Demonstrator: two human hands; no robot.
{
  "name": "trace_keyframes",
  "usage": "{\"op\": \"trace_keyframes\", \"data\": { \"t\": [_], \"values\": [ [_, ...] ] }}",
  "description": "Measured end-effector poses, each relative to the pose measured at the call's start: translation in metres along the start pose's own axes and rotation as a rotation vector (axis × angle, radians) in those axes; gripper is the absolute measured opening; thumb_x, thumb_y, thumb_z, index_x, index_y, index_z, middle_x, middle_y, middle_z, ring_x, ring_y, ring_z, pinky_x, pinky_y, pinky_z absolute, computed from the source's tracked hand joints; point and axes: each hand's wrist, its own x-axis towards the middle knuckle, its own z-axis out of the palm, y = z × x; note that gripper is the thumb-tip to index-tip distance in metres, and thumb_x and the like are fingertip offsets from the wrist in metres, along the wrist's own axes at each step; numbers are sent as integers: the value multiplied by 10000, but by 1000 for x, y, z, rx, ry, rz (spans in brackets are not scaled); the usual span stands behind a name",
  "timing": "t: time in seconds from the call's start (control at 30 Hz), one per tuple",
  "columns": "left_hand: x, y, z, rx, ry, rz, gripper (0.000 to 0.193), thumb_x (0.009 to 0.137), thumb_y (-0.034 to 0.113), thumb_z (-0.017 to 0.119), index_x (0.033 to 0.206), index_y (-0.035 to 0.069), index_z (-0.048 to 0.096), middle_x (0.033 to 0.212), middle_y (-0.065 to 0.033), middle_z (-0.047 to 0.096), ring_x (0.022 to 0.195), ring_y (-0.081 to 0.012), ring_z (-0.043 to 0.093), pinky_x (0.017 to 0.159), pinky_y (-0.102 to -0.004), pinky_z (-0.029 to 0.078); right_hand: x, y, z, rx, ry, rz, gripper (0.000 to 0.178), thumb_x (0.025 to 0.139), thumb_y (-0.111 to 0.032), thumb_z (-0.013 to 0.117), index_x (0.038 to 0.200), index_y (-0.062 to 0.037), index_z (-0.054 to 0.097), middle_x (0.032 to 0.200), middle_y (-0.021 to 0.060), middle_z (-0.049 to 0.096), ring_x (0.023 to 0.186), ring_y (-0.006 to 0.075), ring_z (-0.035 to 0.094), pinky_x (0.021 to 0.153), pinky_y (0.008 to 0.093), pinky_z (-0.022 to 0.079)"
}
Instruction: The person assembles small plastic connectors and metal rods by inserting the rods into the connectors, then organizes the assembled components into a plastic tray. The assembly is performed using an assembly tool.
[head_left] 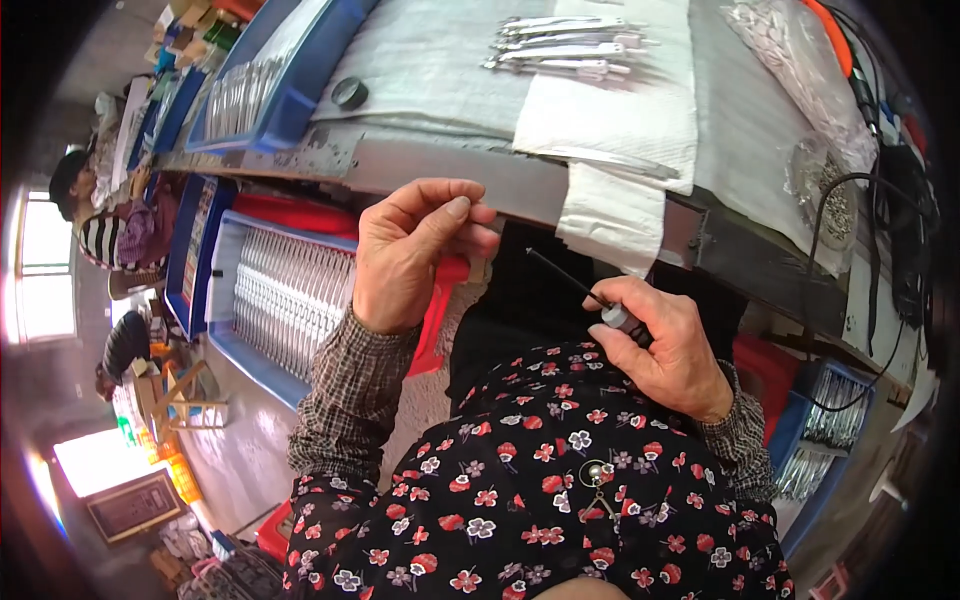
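My left hand (410, 250) is raised in front of the bench edge, fingers pinched shut on a small piece that I can hardly see. My right hand (665, 345) grips a screwdriver (590, 295) with a thin dark shaft pointing up and left toward the left hand; its tip ends a short way from the left fingers. Both hands hover above my lap, below the workbench (450, 170). On the bench lie several shiny metal tools (565, 50) on a white cloth (610, 120).
A blue tray (225, 290) of shiny metal pieces sits low at my left, another blue tray (290, 100) on the bench. A dark ring (349, 93) lies on the bench. Black cables (880, 220) hang at right. Other people sit at far left (110, 225).
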Motion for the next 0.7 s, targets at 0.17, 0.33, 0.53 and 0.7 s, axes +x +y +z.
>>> {"op": "trace_keyframes", "data": {
  "t": [0.17,0.33,0.53,0.7],
  "values": [
    [25,8,24,265,-10,212,120,933,35,658,1023,-39,685,849,-74,707,703,-88,656,637,-207,540,-1,-2,-16,-74,106,-71,274,859,5,674,1113,24,573,879,142,651,698,236,675,630,312,525],
    [62,19,44,485,-25,340,90,912,22,659,981,-27,690,797,-31,685,652,-67,616,597,-203,500,-2,-1,-26,-92,145,-40,275,854,-12,689,1104,20,578,906,152,665,702,248,684,633,321,533],
    [110,26,65,1022,29,859,92,820,-3,706,906,3,675,757,-101,650,621,-179,616,580,-304,478,-5,5,-31,-120,195,-49,278,849,-22,701,1099,16,584,928,160,674,726,269,696,634,335,540],
    [142,34,79,1127,8,953,178,777,-4,702,946,49,691,832,-121,643,727,-310,634,633,-399,492,-3,4,-34,-107,185,-25,277,848,-23,701,1096,15,584,923,160,672,728,271,696,632,341,539]
  ]
}}
